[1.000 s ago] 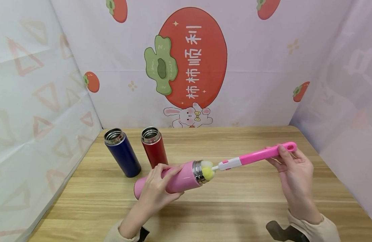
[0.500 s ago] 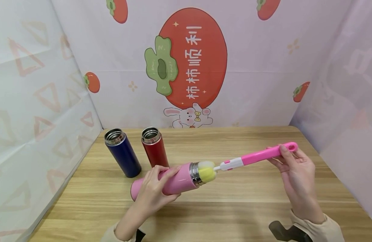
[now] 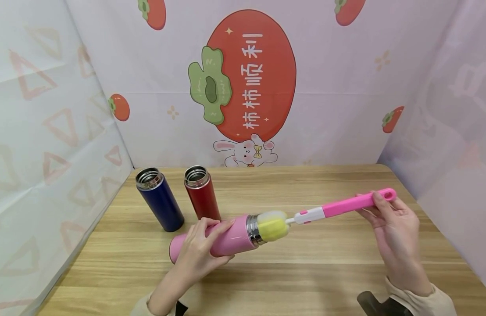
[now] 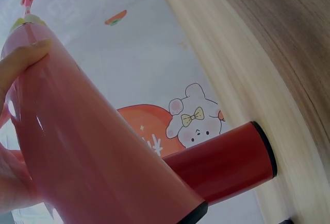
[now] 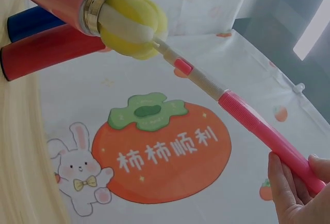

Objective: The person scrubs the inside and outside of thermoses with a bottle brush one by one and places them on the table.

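Note:
My left hand (image 3: 201, 248) grips a pink thermos bottle (image 3: 237, 235) round its body, tilted with its steel mouth toward the right. In the left wrist view the same pink bottle (image 4: 87, 131) fills the near side, with the thumb across it. A bottle brush (image 3: 347, 205) is pinched near the end of its pink handle by my right hand (image 3: 398, 230). The brush's yellow and white sponge head (image 5: 136, 23) sits at the bottle's mouth; most of it shows outside, and its far end is hidden in the neck.
A blue bottle (image 3: 162, 204) and a red bottle (image 3: 203, 197) stand uncapped at the left back of the wooden table (image 3: 306, 281). A printed cloth (image 3: 326, 87) hangs behind the table, and more cloth walls flank it.
My right hand has drawn the brush to the right, so more of the sponge head shows outside the mouth. The left hand and pink bottle have shifted slightly left.

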### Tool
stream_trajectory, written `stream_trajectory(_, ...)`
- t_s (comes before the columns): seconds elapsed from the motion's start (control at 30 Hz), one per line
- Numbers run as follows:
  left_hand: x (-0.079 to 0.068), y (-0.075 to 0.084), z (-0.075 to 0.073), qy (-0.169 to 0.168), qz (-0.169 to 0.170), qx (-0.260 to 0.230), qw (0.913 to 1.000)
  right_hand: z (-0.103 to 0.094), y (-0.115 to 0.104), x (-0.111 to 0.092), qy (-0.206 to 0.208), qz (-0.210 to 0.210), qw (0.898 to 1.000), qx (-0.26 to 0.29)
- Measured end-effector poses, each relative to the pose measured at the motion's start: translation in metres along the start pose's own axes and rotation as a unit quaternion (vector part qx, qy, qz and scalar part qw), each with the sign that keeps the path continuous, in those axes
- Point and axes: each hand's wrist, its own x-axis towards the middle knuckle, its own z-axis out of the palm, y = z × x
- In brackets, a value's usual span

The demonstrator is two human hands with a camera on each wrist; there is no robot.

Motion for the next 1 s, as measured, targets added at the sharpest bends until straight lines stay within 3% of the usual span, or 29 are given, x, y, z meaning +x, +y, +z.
stream_trajectory(0.6,-0.005,-0.001,-0.004,-0.011,-0.002,-0.002,0.9999,-0.010,-0.007,-0.001,-0.011,-0.001,0.999,0.031)
stream_trajectory(0.83,-0.010,-0.005,-0.007,0.002,-0.013,0.004,0.9999,-0.024,-0.020,0.003,0.045,-0.028,0.996,0.078)
stream_trajectory(1.0,-0.009,-0.006,-0.006,-0.001,-0.017,-0.002,0.9999,-0.026,-0.029,0.007,0.062,-0.036,0.993,0.093)
